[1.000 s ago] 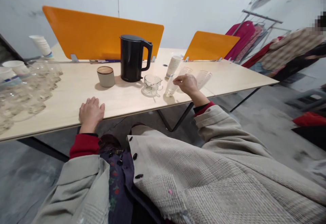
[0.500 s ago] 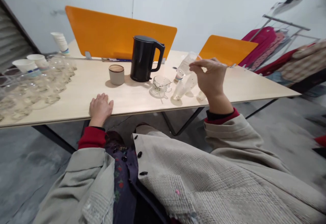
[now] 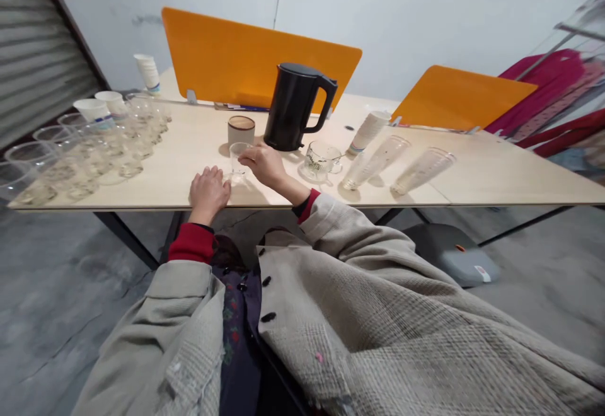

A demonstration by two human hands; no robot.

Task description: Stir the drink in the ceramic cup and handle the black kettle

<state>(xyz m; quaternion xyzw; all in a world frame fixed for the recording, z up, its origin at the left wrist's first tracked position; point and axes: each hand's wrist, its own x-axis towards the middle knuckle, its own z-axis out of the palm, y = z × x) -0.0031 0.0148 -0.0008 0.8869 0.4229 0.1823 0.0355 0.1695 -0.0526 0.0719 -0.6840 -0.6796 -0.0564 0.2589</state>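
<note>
My right hand [image 3: 267,164] is closed around a clear plastic cup [image 3: 237,159] that stands upright on the light wooden table [image 3: 165,170], just in front of a grey lidded jar [image 3: 241,130]. My left hand [image 3: 208,191] rests flat at the table's near edge, fingers loosely together, holding nothing, right beside the cup. A black electric kettle [image 3: 297,107] stands behind my right hand. To its right sit a glass mug [image 3: 322,159] and two stacks of clear cups lying on their sides [image 3: 375,162] [image 3: 423,170].
Many clear cups [image 3: 89,157] and a few paper cups [image 3: 97,110] crowd the table's left end. A stack of paper cups [image 3: 367,131] lies near the kettle. Orange dividers [image 3: 255,57] stand along the back. A clothes rack [image 3: 562,88] is at the right.
My right hand has come down from the air at the right, carrying one clear cup leftward, and set it on the table beside my left hand. The view has shifted left.
</note>
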